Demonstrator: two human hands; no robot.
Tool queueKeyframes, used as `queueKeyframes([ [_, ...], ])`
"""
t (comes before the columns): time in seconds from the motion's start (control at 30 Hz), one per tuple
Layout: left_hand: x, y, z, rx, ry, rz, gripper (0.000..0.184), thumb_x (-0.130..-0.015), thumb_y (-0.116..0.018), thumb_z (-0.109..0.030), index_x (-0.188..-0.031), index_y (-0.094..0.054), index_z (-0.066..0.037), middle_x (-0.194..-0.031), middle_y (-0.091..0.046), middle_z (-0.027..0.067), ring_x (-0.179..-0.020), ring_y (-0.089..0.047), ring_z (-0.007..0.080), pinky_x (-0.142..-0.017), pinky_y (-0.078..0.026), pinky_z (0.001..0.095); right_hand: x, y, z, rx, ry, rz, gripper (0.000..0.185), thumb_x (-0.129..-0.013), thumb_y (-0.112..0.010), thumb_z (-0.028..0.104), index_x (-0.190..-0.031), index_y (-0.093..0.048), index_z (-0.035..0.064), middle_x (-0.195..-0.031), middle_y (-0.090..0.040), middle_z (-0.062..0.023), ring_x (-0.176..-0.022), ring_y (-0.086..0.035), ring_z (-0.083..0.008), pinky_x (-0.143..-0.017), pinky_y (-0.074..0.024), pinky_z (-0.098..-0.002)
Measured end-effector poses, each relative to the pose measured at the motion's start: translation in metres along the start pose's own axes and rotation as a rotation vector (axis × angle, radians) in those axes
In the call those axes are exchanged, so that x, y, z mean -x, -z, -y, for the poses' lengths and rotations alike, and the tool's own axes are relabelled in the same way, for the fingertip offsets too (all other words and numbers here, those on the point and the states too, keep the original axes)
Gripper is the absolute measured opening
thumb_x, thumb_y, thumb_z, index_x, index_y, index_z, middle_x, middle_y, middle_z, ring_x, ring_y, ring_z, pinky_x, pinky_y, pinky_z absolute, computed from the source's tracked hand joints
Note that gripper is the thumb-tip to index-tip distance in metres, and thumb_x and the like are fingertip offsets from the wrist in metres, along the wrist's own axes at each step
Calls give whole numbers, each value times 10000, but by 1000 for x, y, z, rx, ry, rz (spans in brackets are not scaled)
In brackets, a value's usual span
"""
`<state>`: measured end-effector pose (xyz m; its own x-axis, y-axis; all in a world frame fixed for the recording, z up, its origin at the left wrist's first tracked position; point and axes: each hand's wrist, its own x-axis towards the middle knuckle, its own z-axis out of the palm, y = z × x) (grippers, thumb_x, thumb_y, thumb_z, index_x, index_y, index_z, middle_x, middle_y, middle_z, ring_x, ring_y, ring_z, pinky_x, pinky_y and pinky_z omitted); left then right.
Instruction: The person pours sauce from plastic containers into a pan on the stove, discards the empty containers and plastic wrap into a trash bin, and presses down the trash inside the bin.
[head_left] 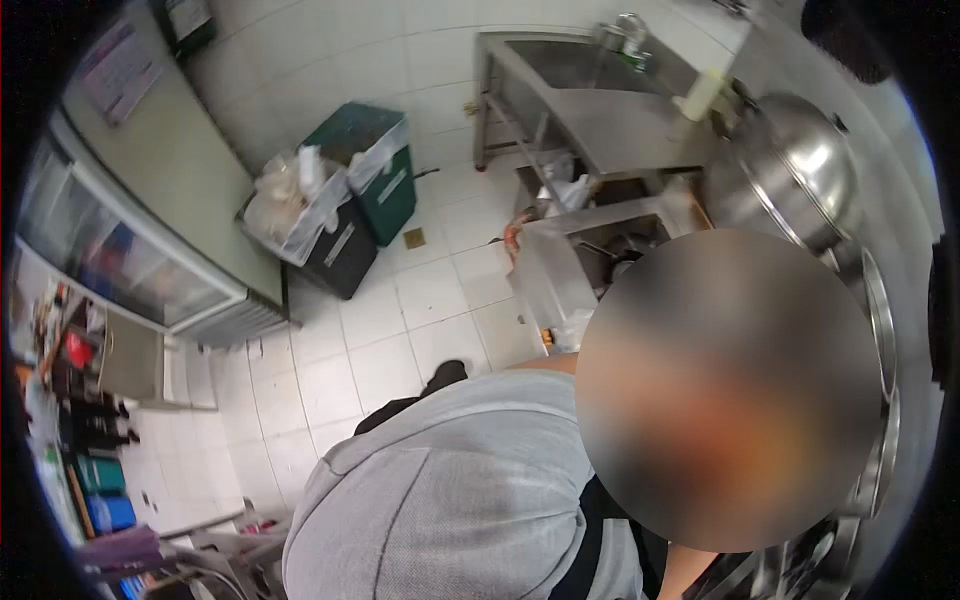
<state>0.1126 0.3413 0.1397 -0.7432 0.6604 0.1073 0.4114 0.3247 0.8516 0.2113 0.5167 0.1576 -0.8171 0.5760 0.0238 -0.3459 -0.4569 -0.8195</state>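
Neither of my hands shows in this view. Close in front is a person in a grey shirt with a dark strap, leaning toward the right. A large round blur covers the head area and whatever lies behind it. Part of a bare forearm shows at the bottom, but its hand is hidden. Beyond the blur, a metal unit with a dark recess holds a pan or pot that is partly covered. A big shiny metal pot or dome stands at the upper right.
A steel sink counter runs along the back wall. Left of it stand a green bin and a black bin lined with plastic bags. A glass-front fridge is at the left. White tiles cover the floor.
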Motion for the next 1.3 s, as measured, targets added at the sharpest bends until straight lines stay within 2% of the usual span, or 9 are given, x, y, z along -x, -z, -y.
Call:
queueKeyframes([
  [0.13,15,73,18,918,60,-28,732,-756,-673,-291,-1318,-275,-42,-1226,-439,119,-1151,-427,244,-835,-438,414,18,-82,-11,131,105,124,552,-836,-487,281,-1327,-330,85,-1333,-350,-160,-1198,-382,-343,-905,-411,-497],
  [0.23,72,153,17,1142,23,-103,765,-746,-682,-308,-1320,-256,-34,-1185,-456,105,-1106,-450,233,-849,-433,433,21,-154,-45,164,90,266,564,-854,-501,303,-1329,-317,61,-1328,-351,-155,-1185,-402,-320,-921,-404,-471],
  [0.37,130,240,88,801,-129,-365,785,-741,-681,-269,-1340,-201,-103,-1206,-434,104,-1147,-425,253,-858,-425,506,67,-286,-125,232,81,571,573,-860,-469,275,-1351,-273,55,-1344,-322,-165,-1211,-372,-308,-972,-353,-438],
  [0.57,298,410,161,1024,141,-709,729,-698,-646,-164,-1303,-241,-118,-1205,-430,106,-1126,-436,259,-818,-457,499,152,-462,-286,105,-177,905,627,-848,-486,407,-1360,-273,114,-1333,-359,-117,-1211,-377,-273,-995,-324,-454],
  [0.7,382,499,237,1100,35,-915,615,-751,-591,-208,-1283,-284,-179,-1229,-415,76,-1148,-412,267,-862,-385,581,210,-559,-363,167,-365,923,697,-859,-427,500,-1394,-189,123,-1417,-220,-128,-1309,-202,-318,-1036,-157,-529],
  [1.03,555,653,374,1151,-34,-1734,622,-778,-635,-354,-1258,-292,-156,-1239,-411,126,-1119,-433,368,-875,-321,660,174,-589,-488,307,-658,962,618,-872,-429,477,-1308,-349,45,-1307,-351,-137,-1159,-398,-271,-951,-318,-432],
  [1.1,573,679,407,1152,264,-2028,694,-750,-647,-454,-1269,-325,-126,-1258,-418,131,-1168,-397,373,-889,-271,693,147,-586,-502,365,-719,842,593,-878,-424,468,-1294,-370,49,-1281,-377,-117,-1128,-423,-255,-924,-344,-418],
  [1.23,601,693,439,1158,352,-1805,905,-726,-509,-679,-1359,-233,-95,-1372,-296,160,-1211,-336,409,-900,-197,707,85,-607,-531,465,-668,720,531,-876,-445,422,-1257,-417,53,-1242,-424,-83,-1097,-448,-241,-906,-359,-394],
  [1.3,599,708,450,1211,543,-1970,935,-723,-438,-731,-1375,-212,-100,-1394,-262,158,-1234,-311,395,-910,-217,677,60,-629,-542,393,-624,680,519,-862,-478,393,-1250,-425,52,-1222,-444,-92,-1069,-466,-227,-901,-363,-382],
])
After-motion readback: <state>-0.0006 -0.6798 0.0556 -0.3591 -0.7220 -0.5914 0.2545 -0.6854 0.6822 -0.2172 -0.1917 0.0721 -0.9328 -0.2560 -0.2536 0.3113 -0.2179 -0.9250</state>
